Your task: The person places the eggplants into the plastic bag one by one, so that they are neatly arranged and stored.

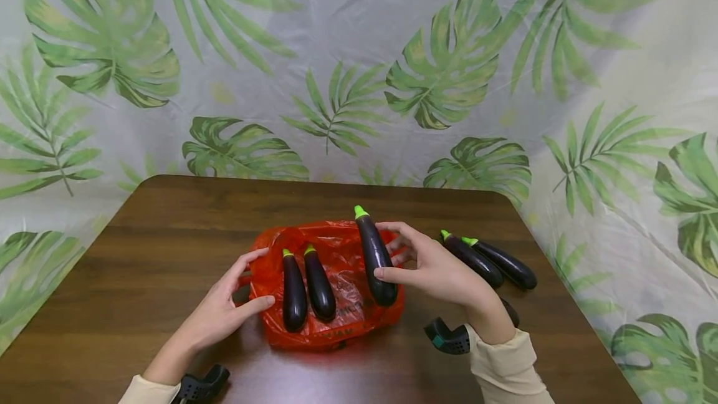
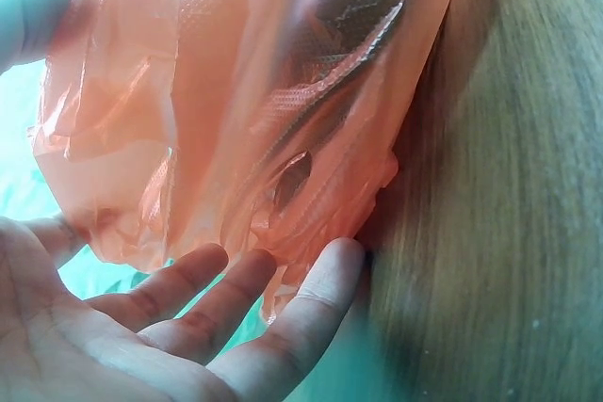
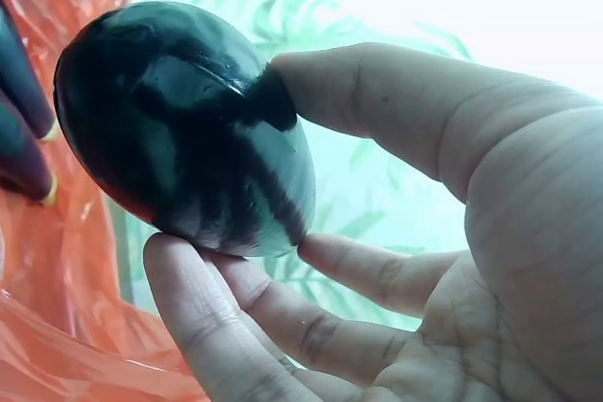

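Five eggplants (image 1: pixel 373 254) for sure: two in the bag (image 1: pixel 348 276), one in the right hand (image 1: pixel 426 264), two lying on the table (image 1: pixel 140 267). Plus one dark end (image 1: pixel 511 313) poking out by the right sleeve (image 1: pixel 507 366), mostly hidden, so can't tell if that's a sixth. Otherwise it's one bag, one table, two hands (image 1: pixel 227 304), two sleeves, two black wrist gadgets (image 1: pixel 449 336).
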The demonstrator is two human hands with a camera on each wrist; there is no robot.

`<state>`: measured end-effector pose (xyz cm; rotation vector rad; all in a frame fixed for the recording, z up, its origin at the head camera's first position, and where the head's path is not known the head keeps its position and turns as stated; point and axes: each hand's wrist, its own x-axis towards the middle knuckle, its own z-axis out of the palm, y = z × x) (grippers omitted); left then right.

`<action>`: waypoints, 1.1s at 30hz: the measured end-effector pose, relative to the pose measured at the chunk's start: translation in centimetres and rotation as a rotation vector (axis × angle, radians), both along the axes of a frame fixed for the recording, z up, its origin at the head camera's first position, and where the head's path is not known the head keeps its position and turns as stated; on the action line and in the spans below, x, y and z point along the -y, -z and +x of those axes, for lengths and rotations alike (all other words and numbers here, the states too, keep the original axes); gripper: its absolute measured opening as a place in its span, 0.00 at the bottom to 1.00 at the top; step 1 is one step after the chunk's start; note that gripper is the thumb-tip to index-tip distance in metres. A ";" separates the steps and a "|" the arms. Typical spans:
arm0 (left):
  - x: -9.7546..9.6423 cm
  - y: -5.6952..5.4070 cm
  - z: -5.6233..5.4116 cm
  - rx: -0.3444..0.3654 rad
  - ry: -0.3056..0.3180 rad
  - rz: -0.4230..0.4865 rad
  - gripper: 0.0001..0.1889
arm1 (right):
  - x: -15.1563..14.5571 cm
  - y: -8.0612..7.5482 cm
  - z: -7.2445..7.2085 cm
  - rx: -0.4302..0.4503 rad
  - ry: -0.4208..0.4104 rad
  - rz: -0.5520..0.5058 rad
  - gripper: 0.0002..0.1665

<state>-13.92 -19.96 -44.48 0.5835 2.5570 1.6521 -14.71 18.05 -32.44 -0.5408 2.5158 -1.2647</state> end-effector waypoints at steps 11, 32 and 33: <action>-0.2 -0.4 -0.1 -0.019 0.000 -0.018 0.39 | 1.1 0.6 0.0 -0.001 -0.019 0.106 0.43; -0.2 -0.1 0.1 0.023 0.006 0.009 0.39 | 4.0 2.1 -1.1 -0.012 -0.089 0.225 0.45; -0.2 -0.1 0.1 0.022 0.004 0.007 0.39 | 4.1 2.2 -1.1 -0.009 -0.091 0.226 0.45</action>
